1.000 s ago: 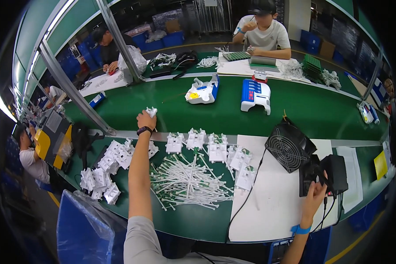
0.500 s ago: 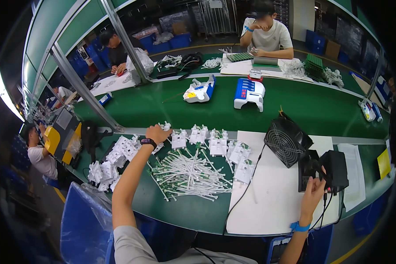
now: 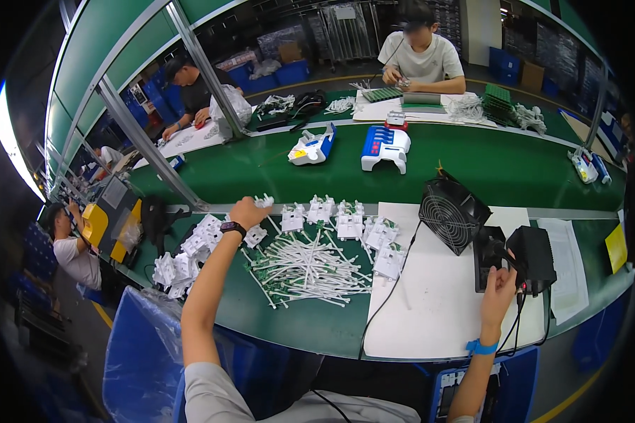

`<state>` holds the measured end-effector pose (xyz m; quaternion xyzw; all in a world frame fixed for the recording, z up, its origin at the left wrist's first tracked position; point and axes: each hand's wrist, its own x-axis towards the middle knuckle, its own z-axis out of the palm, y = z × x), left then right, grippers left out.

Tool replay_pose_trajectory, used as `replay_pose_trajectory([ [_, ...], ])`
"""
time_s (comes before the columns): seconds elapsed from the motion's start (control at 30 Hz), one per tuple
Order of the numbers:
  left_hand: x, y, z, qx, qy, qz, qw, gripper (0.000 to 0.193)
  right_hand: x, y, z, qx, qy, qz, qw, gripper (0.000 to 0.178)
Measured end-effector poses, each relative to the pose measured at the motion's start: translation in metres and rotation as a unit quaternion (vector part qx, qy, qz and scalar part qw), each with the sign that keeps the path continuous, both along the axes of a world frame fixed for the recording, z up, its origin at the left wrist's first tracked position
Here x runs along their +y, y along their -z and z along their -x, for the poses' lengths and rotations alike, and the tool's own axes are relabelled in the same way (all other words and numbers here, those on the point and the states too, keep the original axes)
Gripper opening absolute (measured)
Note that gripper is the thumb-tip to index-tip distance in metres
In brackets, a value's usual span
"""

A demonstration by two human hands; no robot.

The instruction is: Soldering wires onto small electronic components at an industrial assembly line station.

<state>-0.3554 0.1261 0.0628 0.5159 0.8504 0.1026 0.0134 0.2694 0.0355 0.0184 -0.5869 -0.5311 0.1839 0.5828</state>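
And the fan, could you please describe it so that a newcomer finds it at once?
On the green bench, a large white sheet lies right of the white cable pile. At the sheet's far end, beyond and left of the right hand, is the black fan. Unlike the black box to its right, it shows a round wire grille.

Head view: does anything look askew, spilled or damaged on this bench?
Nothing looks plainly spilled or damaged. The untidiest spots are the heap of white plastic parts at the left, overlapping at mixed angles, and the white cable-like pieces in the middle, splayed in many directions. Both may simply be loose stock.
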Motion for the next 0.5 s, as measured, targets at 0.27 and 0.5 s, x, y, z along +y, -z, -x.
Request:
replay_pose_trajectory([
  [0.27, -0.032, 0.024, -0.009, 0.040, 0.044, -0.032, 0.998, 0.075, 0.022, 0.039, -0.013, -0.025, 0.004, -0.013, 1.000, 0.027],
  [0.5, -0.035, 0.029, -0.041, -0.011, 0.033, -0.071, 0.997, 0.079, 0.032, 0.064, -0.055, -0.063, 0.030, 0.003, 0.998, 0.039],
])
